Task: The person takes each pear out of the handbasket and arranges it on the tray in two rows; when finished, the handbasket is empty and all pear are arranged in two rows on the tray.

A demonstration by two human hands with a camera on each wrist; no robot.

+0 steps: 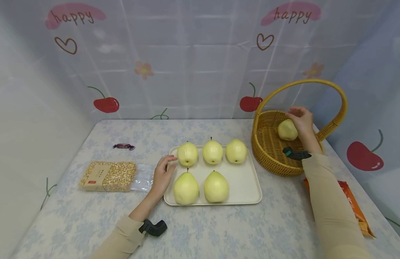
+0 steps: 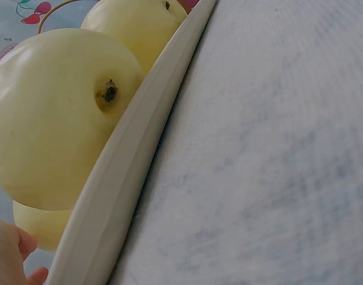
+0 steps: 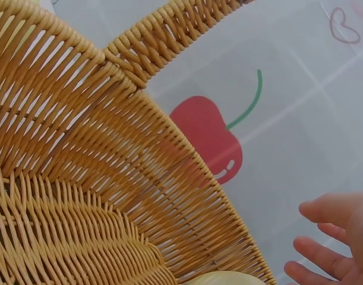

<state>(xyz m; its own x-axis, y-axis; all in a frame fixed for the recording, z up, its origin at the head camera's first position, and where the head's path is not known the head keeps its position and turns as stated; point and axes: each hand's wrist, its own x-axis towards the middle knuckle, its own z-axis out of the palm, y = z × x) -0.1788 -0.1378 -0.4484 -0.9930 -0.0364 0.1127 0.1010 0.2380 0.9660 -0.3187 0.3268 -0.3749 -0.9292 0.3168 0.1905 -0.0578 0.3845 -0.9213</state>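
Note:
Inside the yellow wicker basket [image 1: 277, 167] lies one pale yellow-green pear [image 1: 287, 130]. My right hand [image 1: 301, 122] is over that pear at the back of the basket; in the right wrist view its fingers [image 3: 321, 256] are spread, with nothing between them and the thumb. A cream tray [image 1: 242, 183] holds several pears: three in the back row, including a middle one [image 1: 212, 152], and two in front, including the left one [image 1: 186, 188]. My left hand [image 1: 164, 174] is at the tray's left rim, fingers loosely bent beside the pears.
Left of the tray lie a bag of yellow kernels [image 1: 118, 176] and a purple wrapped candy [image 1: 123, 146]. An orange packet [image 1: 355, 205] lies partly hidden under my right forearm. The basket's tall handle [image 1: 303, 82] arches up close to my right hand. Behind the table hangs a printed curtain [image 1: 193, 72].

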